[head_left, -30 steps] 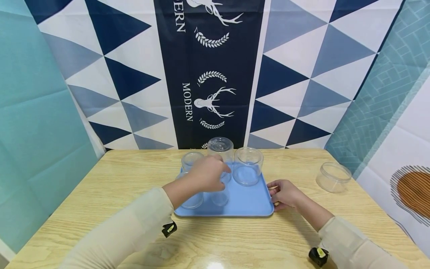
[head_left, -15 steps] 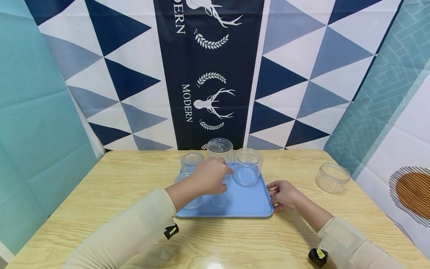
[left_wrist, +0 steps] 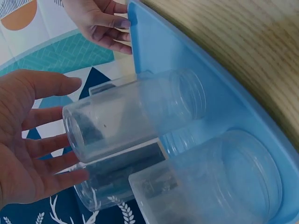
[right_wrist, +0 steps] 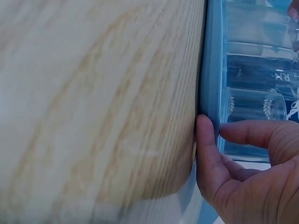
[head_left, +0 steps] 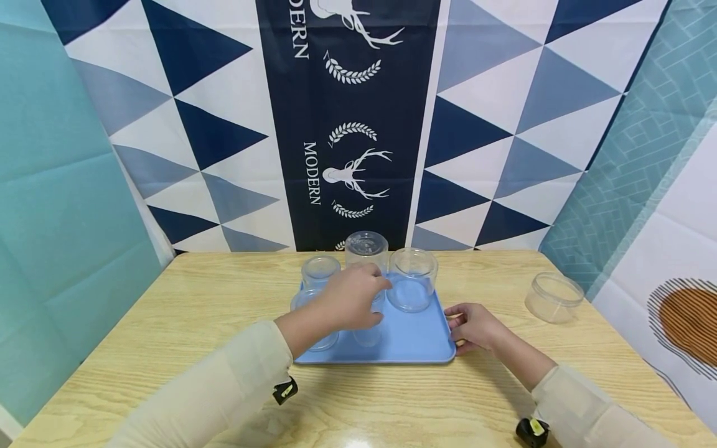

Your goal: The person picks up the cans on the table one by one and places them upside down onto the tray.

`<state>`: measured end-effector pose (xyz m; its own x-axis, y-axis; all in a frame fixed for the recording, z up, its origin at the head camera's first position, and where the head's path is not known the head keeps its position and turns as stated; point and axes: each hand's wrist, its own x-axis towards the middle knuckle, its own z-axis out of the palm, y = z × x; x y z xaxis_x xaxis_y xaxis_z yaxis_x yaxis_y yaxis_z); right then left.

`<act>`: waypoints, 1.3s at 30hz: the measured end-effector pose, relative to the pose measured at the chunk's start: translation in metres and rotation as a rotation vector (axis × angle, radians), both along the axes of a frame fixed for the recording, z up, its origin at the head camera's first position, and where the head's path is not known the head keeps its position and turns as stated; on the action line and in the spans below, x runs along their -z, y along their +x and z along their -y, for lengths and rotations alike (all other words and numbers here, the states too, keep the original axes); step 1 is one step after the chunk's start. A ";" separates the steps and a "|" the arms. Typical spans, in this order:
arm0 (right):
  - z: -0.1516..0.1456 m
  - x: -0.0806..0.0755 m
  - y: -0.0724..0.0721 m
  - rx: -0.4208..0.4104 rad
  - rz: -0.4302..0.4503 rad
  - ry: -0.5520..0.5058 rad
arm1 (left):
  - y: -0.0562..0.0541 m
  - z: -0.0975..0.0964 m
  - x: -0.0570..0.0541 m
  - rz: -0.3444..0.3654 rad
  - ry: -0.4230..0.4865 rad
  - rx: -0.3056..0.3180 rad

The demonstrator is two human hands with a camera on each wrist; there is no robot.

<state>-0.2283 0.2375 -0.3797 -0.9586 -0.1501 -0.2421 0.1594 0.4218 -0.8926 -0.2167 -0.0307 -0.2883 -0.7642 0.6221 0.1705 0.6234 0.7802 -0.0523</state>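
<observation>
In the head view a light blue tray [head_left: 417,341] carries several clear jars. My left hand [head_left: 350,298] is over a slim jar [head_left: 366,337] near the tray's front. In the left wrist view, the fingers of that hand [left_wrist: 23,140] spread around the bottom end of the slim jar [left_wrist: 133,114], which stands mouth down. The thumb is apart from its wall; whether the fingertips touch it, I cannot tell. My right hand [head_left: 476,326] holds the tray's right side; in the right wrist view its fingers pinch the tray rim [right_wrist: 214,70].
A wide jar [head_left: 411,283] and a tall jar [head_left: 364,246] stand at the tray's back, with smaller jars [head_left: 321,267] at its left. Another low clear jar [head_left: 554,298] is on the wooden table [head_left: 224,292] at the right. Patterned cloth hangs behind.
My left hand has shifted slightly right, and its thumb and fingers have spread wider around the slim jar. The right hand stays at the tray's side.
</observation>
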 end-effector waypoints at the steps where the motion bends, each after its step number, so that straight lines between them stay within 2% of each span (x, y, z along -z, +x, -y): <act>1: 0.000 0.000 0.000 -0.001 -0.003 0.001 | 0.001 -0.001 0.001 -0.016 0.016 0.008; 9: -0.003 0.002 0.003 0.004 -0.023 0.002 | 0.016 -0.009 0.009 -0.127 0.122 0.121; 16: -0.003 0.003 0.007 0.004 -0.063 0.004 | 0.023 -0.015 0.014 -0.205 0.172 0.214; 23: 0.000 0.001 0.013 0.013 -0.165 0.104 | 0.028 -0.021 0.023 -0.271 0.262 0.322; 26: 0.001 0.000 0.016 0.009 -0.212 0.156 | 0.031 -0.024 0.028 -0.281 0.286 0.336; 31: 0.000 -0.002 0.022 -0.046 -0.333 0.263 | 0.036 -0.028 0.035 -0.251 0.273 0.318; 36: -0.004 -0.011 0.030 -0.132 -0.519 0.434 | 0.039 -0.033 0.041 -0.222 0.256 0.310; 39: -0.007 -0.017 0.035 -0.174 -0.626 0.499 | 0.040 -0.037 0.044 -0.214 0.246 0.307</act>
<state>-0.1929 0.2441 -0.3628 -0.9113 -0.3251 0.2527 -0.4104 0.7659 -0.4949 -0.1769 0.0063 -0.3324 -0.4821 0.7356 0.4760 0.8232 0.5662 -0.0413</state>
